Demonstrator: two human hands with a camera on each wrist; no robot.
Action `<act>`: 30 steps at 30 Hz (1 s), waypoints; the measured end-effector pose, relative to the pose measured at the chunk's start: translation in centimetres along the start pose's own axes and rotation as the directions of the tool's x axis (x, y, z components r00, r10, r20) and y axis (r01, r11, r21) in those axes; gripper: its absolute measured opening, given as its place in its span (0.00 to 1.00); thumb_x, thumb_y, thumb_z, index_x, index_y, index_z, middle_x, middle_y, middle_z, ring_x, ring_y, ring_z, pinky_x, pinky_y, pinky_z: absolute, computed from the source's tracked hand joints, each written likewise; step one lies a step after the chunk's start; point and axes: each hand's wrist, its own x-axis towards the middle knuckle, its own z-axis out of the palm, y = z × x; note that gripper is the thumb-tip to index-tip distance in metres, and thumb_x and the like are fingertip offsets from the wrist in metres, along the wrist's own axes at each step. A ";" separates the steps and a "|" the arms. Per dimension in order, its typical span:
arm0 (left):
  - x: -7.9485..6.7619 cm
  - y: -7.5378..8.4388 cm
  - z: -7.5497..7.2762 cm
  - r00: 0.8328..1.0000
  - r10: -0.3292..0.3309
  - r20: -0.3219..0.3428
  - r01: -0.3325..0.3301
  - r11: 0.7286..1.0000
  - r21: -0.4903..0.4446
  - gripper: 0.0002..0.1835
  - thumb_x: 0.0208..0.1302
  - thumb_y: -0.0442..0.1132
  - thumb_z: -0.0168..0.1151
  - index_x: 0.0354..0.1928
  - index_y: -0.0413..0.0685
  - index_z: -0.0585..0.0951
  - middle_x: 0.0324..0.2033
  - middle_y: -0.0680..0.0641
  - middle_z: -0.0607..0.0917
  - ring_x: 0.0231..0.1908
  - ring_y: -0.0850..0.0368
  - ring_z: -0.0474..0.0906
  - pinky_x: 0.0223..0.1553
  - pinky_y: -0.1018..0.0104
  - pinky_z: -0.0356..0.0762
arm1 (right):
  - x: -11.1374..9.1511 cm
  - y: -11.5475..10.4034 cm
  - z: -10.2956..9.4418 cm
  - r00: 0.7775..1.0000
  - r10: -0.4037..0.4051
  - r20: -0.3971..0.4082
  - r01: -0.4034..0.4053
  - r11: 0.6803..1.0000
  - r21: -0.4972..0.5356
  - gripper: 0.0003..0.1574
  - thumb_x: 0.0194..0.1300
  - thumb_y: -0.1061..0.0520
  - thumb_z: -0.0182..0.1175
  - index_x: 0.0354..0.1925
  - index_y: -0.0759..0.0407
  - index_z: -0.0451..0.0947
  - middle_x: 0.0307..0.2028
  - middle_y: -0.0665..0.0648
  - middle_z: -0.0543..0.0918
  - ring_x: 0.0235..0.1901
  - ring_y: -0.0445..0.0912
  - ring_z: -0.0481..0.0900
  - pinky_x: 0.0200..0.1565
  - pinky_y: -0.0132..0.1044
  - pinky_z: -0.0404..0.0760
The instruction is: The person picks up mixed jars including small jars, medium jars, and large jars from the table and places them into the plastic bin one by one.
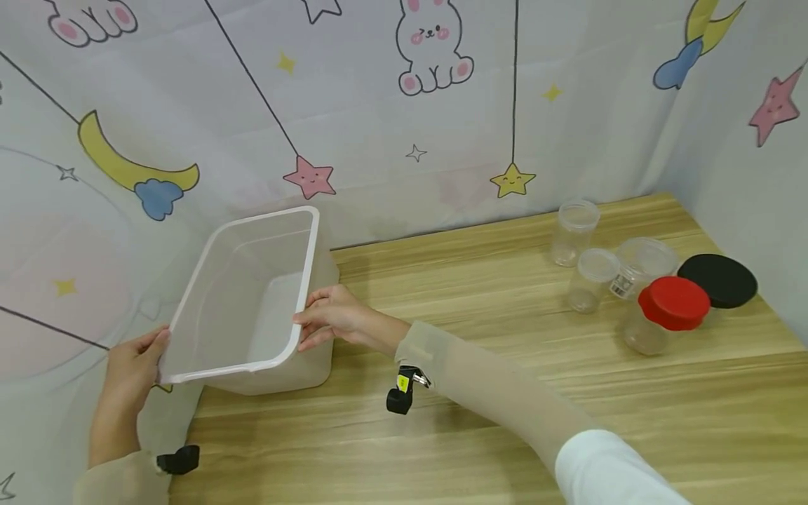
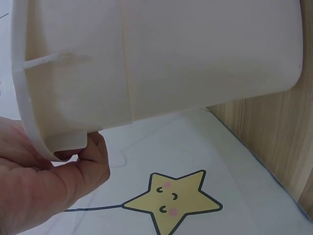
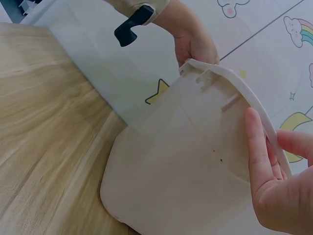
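A white plastic storage bin (image 1: 271,375) stands at the left end of the table, its open top facing up and nothing inside it. My left hand (image 1: 129,382) grips the bin's rim at the near left corner; in the left wrist view, the curled fingers (image 2: 95,161) wrap under that corner. On the right-hand rim, my right hand (image 1: 334,319) pinches the edge between thumb and fingers. The right wrist view shows those fingers (image 3: 259,152) against the outer wall below the rim, with the left hand (image 3: 198,49) at the corner beyond.
Several clear jars stand at the table's right: a tall one (image 1: 574,235), a smaller one (image 1: 590,280), a wide one (image 1: 650,259), one with a red lid (image 1: 675,301) and one with a black lid (image 1: 719,280). A patterned curtain (image 1: 379,126) borders the wooden table (image 1: 454,273) behind and at the sides.
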 end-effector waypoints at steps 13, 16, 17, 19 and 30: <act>0.4 0.7 0.3 1.000 0.024 -0.005 -0.024 1.000 -0.011 0.27 0.79 0.43 0.43 0.65 0.23 0.66 0.50 0.25 0.77 0.27 0.74 0.73 0.26 0.76 0.78 | -0.5 -0.7 -0.5 0.999 -0.012 0.048 0.013 1.000 -0.013 0.08 0.65 0.76 0.58 0.34 0.66 0.73 0.25 0.61 0.83 0.22 0.50 0.83 0.31 0.45 0.88; 0.2 0.6 0.3 0.999 0.039 -0.006 -0.039 0.999 -0.002 0.27 0.79 0.43 0.43 0.65 0.22 0.67 0.48 0.25 0.78 0.27 0.73 0.74 0.25 0.75 0.78 | -0.5 -0.8 -0.5 0.999 -0.009 0.049 0.010 1.000 -0.010 0.09 0.65 0.76 0.58 0.33 0.66 0.73 0.25 0.61 0.83 0.22 0.50 0.83 0.31 0.45 0.88; 0.2 0.6 0.3 0.999 0.044 -0.007 -0.044 0.999 0.002 0.27 0.79 0.43 0.43 0.65 0.22 0.67 0.48 0.25 0.78 0.27 0.73 0.74 0.25 0.75 0.79 | -0.5 -0.8 -0.5 0.999 -0.006 0.049 0.006 1.000 -0.010 0.09 0.65 0.76 0.58 0.33 0.66 0.73 0.25 0.61 0.83 0.22 0.50 0.83 0.31 0.45 0.88; 0.0 0.6 0.4 0.999 0.053 -0.008 -0.053 0.999 0.004 0.27 0.79 0.43 0.43 0.65 0.22 0.67 0.46 0.26 0.79 0.26 0.72 0.74 0.25 0.75 0.78 | -0.5 -0.8 -0.5 0.999 -0.001 0.049 0.001 1.000 -0.010 0.09 0.65 0.76 0.58 0.33 0.66 0.72 0.25 0.61 0.83 0.22 0.49 0.83 0.31 0.44 0.88; -0.8 0.3 0.5 0.999 0.053 -0.011 -0.053 0.999 0.009 0.27 0.79 0.42 0.43 0.63 0.21 0.68 0.45 0.25 0.79 0.26 0.72 0.74 0.24 0.74 0.77 | -1.0 -0.3 -0.6 0.999 -0.006 0.038 0.006 1.000 -0.013 0.09 0.65 0.76 0.58 0.34 0.66 0.73 0.27 0.60 0.83 0.23 0.49 0.82 0.32 0.45 0.88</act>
